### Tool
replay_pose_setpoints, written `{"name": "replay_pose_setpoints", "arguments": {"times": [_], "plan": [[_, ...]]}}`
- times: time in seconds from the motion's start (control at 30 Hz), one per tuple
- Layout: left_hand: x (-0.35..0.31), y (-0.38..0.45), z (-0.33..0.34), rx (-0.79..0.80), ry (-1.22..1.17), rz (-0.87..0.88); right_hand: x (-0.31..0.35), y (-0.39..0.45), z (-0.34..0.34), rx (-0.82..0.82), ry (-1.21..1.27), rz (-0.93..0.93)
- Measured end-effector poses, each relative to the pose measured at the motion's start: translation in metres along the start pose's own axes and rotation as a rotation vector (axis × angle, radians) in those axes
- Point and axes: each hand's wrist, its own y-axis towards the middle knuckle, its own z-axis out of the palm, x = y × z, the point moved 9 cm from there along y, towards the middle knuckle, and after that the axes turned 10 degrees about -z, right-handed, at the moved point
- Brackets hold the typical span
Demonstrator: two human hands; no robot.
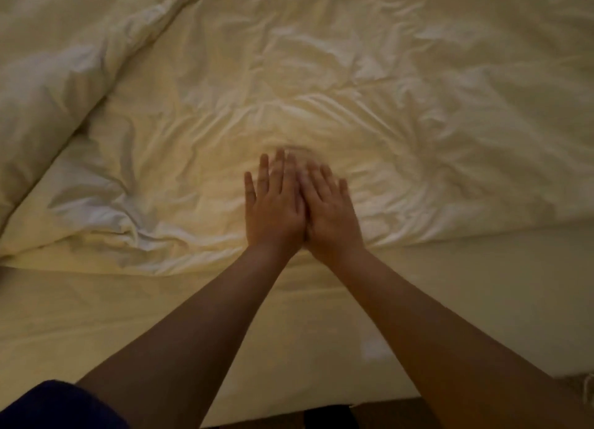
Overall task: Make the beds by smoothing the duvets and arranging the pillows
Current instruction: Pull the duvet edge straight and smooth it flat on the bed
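Both hands are flat, palms down, fingers straight, holding nothing: left hand (275,208) and right hand (329,214) press side by side, touching, on the creased cream duvet (321,84). Its near edge runs just behind the wrists; a bunched fold rises at ten o'clock. Bare bed sheet (96,316) lies at six o'clock.

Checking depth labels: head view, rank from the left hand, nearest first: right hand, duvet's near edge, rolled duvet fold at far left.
1. right hand: touching the left hand, on its right.
2. duvet's near edge: just below the wrists.
3. rolled duvet fold: far upper left.
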Motion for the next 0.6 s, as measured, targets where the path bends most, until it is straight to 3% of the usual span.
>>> {"name": "replay_pose_setpoints", "arguments": {"times": [0.13,0.37,0.6], "plan": [[0.026,-0.015,0.027,0.039,0.153,0.055,-0.023,-0.03,0.013,0.078,-0.208,-0.042],[0.067,0.008,0.013,-0.016,0.148,-0.393,-0.133,-0.049,-0.041,0.077,-0.35,0.14],[0.005,0.033,0.026,-0.032,0.051,-0.245,-0.257,-0.079,-0.105,0.136,-0.363,0.266]]}}
